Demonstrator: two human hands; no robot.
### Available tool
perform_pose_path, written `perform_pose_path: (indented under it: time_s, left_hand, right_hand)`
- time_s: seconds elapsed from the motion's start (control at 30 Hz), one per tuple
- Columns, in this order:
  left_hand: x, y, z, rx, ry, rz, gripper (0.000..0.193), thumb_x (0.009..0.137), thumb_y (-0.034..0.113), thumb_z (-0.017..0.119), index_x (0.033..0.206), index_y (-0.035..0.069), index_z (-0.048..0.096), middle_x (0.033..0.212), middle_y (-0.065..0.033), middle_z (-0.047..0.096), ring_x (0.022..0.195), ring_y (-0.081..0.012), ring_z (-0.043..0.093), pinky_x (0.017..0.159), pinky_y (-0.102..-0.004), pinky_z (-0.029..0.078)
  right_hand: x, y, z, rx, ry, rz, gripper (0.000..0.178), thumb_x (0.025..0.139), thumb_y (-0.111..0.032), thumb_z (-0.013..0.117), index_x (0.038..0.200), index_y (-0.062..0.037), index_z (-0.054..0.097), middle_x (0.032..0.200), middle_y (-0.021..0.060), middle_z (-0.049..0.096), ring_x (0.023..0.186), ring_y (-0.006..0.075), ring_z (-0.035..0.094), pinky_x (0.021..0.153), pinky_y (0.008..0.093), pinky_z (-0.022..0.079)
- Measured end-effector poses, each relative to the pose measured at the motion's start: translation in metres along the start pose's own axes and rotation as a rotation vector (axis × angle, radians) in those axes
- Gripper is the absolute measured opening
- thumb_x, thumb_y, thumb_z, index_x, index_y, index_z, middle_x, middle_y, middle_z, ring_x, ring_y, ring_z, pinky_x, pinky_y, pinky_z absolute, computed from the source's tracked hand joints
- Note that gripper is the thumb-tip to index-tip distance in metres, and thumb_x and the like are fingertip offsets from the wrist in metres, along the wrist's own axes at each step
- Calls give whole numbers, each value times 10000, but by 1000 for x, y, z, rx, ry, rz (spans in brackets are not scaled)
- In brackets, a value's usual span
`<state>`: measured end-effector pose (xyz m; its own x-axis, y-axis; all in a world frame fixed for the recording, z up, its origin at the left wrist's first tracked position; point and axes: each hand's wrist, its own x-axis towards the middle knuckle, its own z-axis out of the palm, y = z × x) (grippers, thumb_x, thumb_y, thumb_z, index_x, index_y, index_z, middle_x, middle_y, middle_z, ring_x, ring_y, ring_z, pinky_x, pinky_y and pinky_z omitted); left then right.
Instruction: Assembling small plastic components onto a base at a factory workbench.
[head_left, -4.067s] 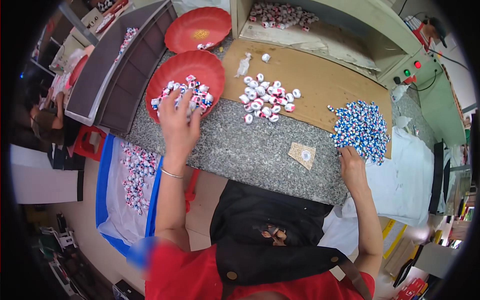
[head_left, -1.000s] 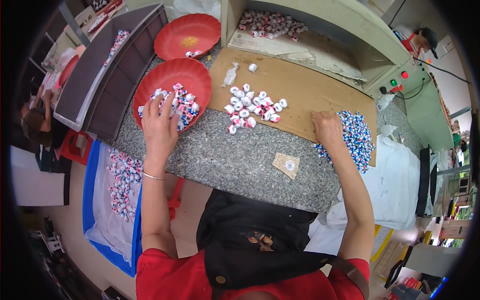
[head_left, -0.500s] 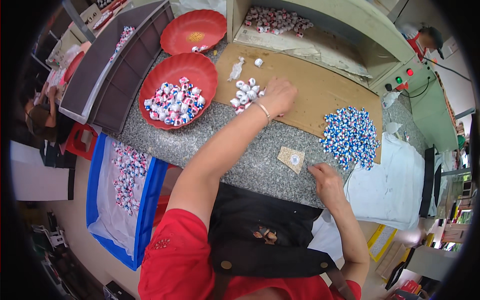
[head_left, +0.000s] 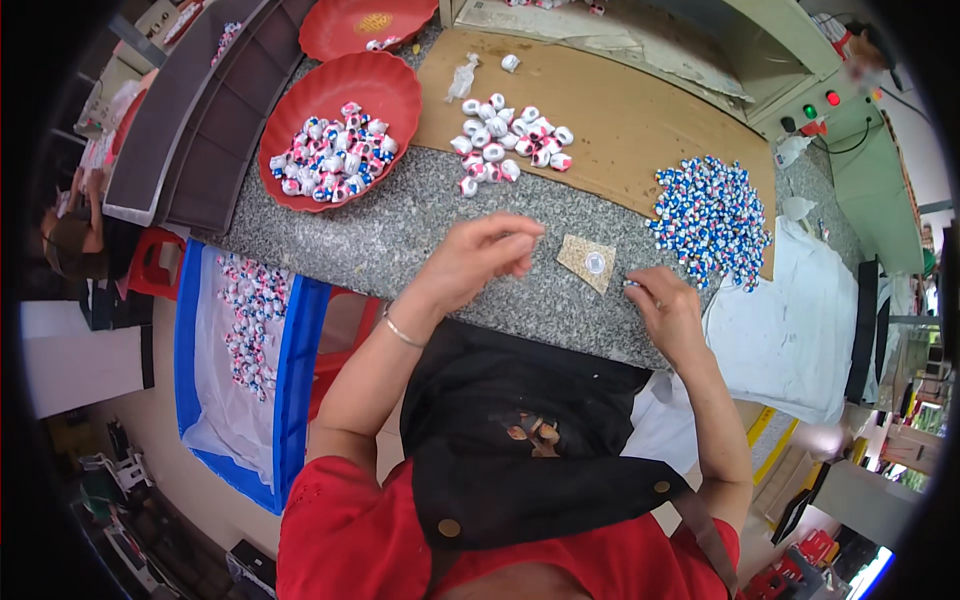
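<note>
My left hand (head_left: pixel 482 262) hovers over the near part of the granite counter, its fingers loosely bent and pointing right, with nothing visible in them. Beyond it lies a loose group of rounded white-and-pink pieces (head_left: pixel 510 135), partly on the cardboard sheet (head_left: pixel 610 150). At the right, my right hand (head_left: pixel 668 308) pinches a small whitish piece (head_left: pixel 632 284) between thumb and fingertips; its exact shape is too small to tell. Between the hands rests a speckled tan pad (head_left: pixel 580 262) with a round pale spot. Behind my right hand spreads a heap of small blue-and-white pieces (head_left: pixel 710 220).
A red scalloped bowl (head_left: pixel 398 110) of mixed pieces stands at the left, with another red bowl (head_left: pixel 335 28) behind it. A blue crate (head_left: pixel 290 400) with lined pieces sits lower left. The beige machine housing (head_left: pixel 800 75) borders the back. White cloth (head_left: pixel 775 330) covers the right side.
My left hand has drawn back toward me from the white-and-pink pieces, which now lie more spread out. My right hand stays near the pad, now with a small piece visible at its fingertips. The view has shifted.
</note>
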<state>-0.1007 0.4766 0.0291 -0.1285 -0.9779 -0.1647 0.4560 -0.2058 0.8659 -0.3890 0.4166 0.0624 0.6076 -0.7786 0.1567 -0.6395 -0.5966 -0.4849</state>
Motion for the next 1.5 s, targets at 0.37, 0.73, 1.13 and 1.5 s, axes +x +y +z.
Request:
perform_pose_path:
  time_s: [0.37,0.73,1.13,1.5]
  left_hand:
    - [-43,-9,7,-16,-14,80,395,902,-32,626,1291,11,572,1082,-69,628,904,-109,645,765,-242,536]
    - [-36,-16,22,-25,-11,124,350,902,-40,638,1238,-17,542,1090,-44,623,1011,-100,612,883,-229,506]
    - [-17,-33,44,561,143,415,298,843,-51,680,1134,-20,621,1071,-95,626,949,-145,662,817,-256,561]
    - [-12,-38,60,621,98,622,332,817,-28,705,1140,-8,633,1035,-123,641,821,-174,663,724,-275,568]
  right_hand:
    - [40,-21,18,-219,-72,-208,106,816,-78,704,919,-57,688,784,98,613,713,309,637,602,405,509]
    - [43,-19,22,-184,-49,-231,79,824,-70,692,892,-37,669,760,120,584,692,318,626,585,419,497]
    - [35,-15,20,-16,19,-191,89,836,-58,692,918,-28,677,808,112,626,710,275,643,607,363,500]
    - [6,-45,16,1044,-66,464,145,937,-96,650,1028,9,693,868,31,685,771,77,623,706,224,515]
